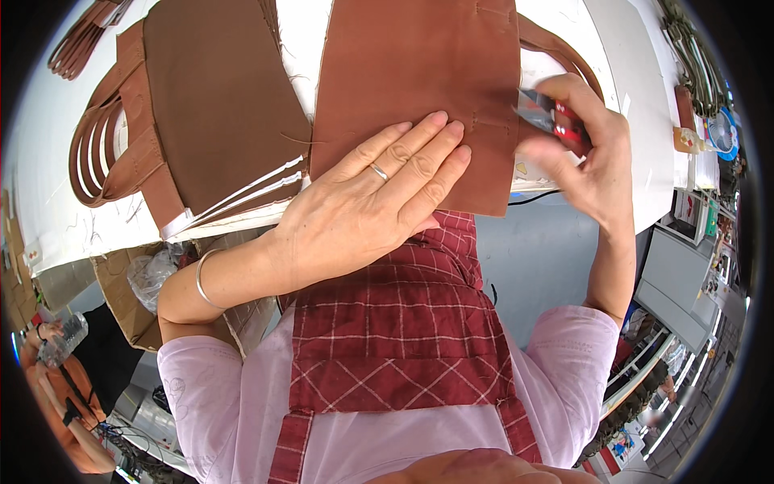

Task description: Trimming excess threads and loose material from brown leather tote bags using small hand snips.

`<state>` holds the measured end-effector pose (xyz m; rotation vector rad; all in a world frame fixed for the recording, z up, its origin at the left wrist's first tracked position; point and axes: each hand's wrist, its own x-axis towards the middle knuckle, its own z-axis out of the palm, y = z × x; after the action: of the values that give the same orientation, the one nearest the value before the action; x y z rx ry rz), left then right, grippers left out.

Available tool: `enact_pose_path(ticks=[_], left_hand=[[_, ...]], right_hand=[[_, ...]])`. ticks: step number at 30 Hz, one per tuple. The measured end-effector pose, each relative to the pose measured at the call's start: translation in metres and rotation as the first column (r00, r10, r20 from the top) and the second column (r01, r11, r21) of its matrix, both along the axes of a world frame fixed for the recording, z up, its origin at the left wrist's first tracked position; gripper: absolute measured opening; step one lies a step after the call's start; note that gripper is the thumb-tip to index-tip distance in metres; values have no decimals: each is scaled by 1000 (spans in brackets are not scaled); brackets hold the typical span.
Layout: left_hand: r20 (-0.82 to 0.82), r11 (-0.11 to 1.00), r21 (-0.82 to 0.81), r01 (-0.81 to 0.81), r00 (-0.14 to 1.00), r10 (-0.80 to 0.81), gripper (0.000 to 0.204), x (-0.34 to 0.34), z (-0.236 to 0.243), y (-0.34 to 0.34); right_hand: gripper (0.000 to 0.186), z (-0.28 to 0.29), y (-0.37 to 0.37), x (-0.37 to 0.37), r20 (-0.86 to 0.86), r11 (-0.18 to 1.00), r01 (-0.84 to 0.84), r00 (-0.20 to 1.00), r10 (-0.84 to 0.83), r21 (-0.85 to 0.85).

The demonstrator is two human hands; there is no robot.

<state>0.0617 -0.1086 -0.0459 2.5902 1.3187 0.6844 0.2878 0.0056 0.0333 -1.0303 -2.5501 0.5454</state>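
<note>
My left hand (pixel 387 177), a ring on one finger, lies with outstretched fingers on a reddish-brown leather panel (pixel 403 64). Its fingertips rest near a short stitched line, and part of its thumb is hidden near the panel's lower edge. At the panel's right edge, my right hand (pixel 592 145) grips red-handled thread snips (pixel 560 121), blurred by motion. The blades point left toward the leather. A brown leather strap handle (pixel 556 44) curves out behind that edge.
To the left lies a stack of dark brown panels (pixel 226 97) with looped leather straps (pixel 105 153). More straps (pixel 85 36) sit at the far left of the white table (pixel 48 218). Below is a cardboard box (pixel 129 298) with plastic. Another person (pixel 72 403) is at the lower left.
</note>
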Motion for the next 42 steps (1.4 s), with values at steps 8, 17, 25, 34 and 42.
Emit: enact_pose_path(ticks=[8, 17, 25, 34, 42], left_hand=[[63, 1000, -4, 4, 998, -4, 73, -1, 1, 0], [126, 996, 90, -17, 992, 6, 47, 15, 37, 17], [-145, 996, 94, 3, 989, 11, 26, 72, 22, 96], [221, 996, -59, -63, 972, 74, 37, 55, 41, 114], [101, 993, 110, 30, 994, -41, 38, 58, 48, 113]], right_hand=[[24, 0, 10, 33, 68, 865, -463, 886, 459, 195], [22, -36, 12, 76, -424, 848, 529, 764, -486, -19], [29, -57, 29, 57, -554, 837, 269, 647, -523, -476], [39, -65, 49, 38, -591, 734, 149, 498, -634, -662], [33, -60, 44, 30, -526, 751, 273, 571, -630, -602]])
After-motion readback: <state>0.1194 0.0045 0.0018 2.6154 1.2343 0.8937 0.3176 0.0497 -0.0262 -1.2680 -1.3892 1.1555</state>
